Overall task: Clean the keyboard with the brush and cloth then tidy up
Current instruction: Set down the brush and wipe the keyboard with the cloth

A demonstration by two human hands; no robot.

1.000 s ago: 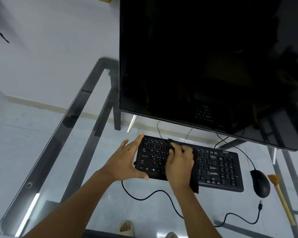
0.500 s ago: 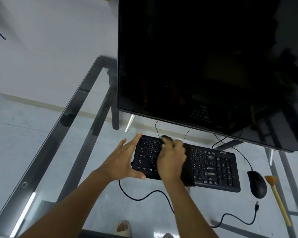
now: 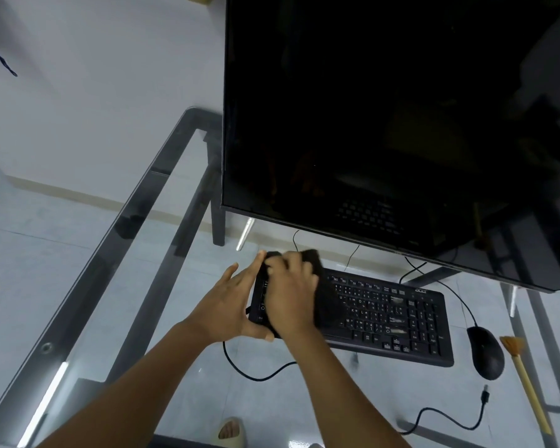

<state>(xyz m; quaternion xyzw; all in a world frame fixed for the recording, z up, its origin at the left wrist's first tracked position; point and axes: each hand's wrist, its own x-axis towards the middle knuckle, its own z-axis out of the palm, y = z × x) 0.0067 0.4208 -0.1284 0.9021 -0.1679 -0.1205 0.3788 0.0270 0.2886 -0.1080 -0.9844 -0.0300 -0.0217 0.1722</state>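
Right hand [image 3: 288,292] presses a dark cloth [image 3: 311,257] flat on the keyboard [image 3: 385,315], lower centre. Left hand [image 3: 227,305], fingers straight, braces its left end. Cloth soft; keyboard light, likely to slide on the glass desk [image 3: 78,318].

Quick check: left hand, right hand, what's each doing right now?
Left hand: open, fingers straight, bracing the keyboard end.
Right hand: presses the dark cloth onto the keys.

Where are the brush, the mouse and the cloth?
brush [image 3: 527,386], head view, on the pale handle.
mouse [image 3: 486,354], head view, middle of its back.
cloth [image 3: 314,258], head view, dark corner showing past the right hand's fingers.
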